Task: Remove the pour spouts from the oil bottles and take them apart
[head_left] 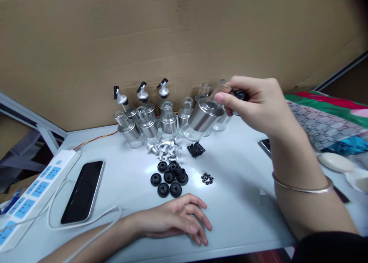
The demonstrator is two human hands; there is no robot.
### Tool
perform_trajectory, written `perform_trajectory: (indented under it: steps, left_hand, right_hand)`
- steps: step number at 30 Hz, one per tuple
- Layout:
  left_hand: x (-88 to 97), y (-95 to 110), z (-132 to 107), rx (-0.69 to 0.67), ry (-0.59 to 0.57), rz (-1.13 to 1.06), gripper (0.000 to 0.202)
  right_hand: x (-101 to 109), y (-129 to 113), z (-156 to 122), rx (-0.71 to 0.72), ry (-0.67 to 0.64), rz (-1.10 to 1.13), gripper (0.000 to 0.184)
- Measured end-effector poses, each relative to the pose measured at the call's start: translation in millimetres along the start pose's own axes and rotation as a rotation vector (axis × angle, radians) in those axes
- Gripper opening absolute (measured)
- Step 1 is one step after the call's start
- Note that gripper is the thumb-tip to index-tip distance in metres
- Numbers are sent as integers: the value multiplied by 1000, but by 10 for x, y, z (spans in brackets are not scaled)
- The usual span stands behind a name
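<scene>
My right hand grips the neck of a glass bottle with a brushed metal sleeve, which is tilted above the back of the table. A small black part shows behind those fingers; whether it is held I cannot tell. My left hand lies on the front of the table, fingers apart and holding nothing. Closest to it are black ribbed stoppers. Beyond them is a pile of silver spouts, with short black pieces and tiny black rings on the right.
Several open sleeved bottles stand along the cardboard wall; behind them, three pourers sit on bottles. On the left are a phone, a power strip and a white cable. Colourful packaging is at right.
</scene>
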State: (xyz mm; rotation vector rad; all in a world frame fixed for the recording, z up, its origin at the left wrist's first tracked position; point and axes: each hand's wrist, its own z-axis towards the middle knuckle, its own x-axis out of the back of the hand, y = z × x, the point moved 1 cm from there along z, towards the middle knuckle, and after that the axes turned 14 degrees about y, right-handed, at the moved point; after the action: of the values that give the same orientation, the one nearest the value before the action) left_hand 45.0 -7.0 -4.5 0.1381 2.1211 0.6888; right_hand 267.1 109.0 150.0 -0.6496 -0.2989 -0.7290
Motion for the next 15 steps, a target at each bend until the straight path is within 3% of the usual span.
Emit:
perform_trajectory:
  steps: [8, 15]
  left_hand:
    - [1, 0, -5, 9, 2, -12, 40]
    - [8, -12, 5, 20, -3, -35, 37]
  right_hand:
    - [-151, 80, -15, 41, -52, -66, 37]
    - [-411, 182, -84, 8, -119, -160, 25]
